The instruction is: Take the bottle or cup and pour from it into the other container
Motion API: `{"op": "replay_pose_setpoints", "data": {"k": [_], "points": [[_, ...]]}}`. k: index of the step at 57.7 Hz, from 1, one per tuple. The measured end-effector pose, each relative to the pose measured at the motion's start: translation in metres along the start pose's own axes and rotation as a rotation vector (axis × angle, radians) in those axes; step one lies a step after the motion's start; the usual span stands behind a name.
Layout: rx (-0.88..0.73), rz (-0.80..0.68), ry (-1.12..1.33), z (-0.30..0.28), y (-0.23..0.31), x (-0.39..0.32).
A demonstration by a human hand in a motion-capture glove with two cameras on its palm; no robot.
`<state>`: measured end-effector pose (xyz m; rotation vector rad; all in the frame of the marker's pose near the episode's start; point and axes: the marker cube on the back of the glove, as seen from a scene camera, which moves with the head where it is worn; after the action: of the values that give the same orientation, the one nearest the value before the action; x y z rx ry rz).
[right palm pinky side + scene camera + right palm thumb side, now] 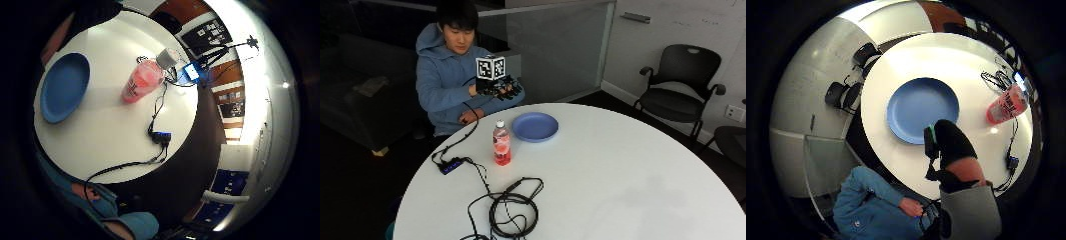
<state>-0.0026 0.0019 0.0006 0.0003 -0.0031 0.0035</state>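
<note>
On the round white desk [619,170], a capped bottle [501,145] of pink drink stands upright just left of the blue plate [535,126], not touching it. Its label is too small to read. Above the desk's far edge hangs the gloved right hand [498,87], grip apart, fingers loosely spread, holding nothing.

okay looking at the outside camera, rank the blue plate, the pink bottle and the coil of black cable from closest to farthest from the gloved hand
1. Blue plate, on the table just below the raised gloved hand.
2. Pink bottle, standing further in from the table edge.
3. Cable coil, at the table's opposite edge.
</note>
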Motion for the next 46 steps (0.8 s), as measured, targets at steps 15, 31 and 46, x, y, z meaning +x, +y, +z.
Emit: {"op": "replay_pose_setpoints", "data": {"k": [15,31,46], "points": [[0.002,-0.007,0.006,-0.003,-0.001,0.004],[0.03,0.01,0.011,-0.007,0.002,0.016],[0.077,0.039,-0.007,-0.018,0.01,0.05]]}}
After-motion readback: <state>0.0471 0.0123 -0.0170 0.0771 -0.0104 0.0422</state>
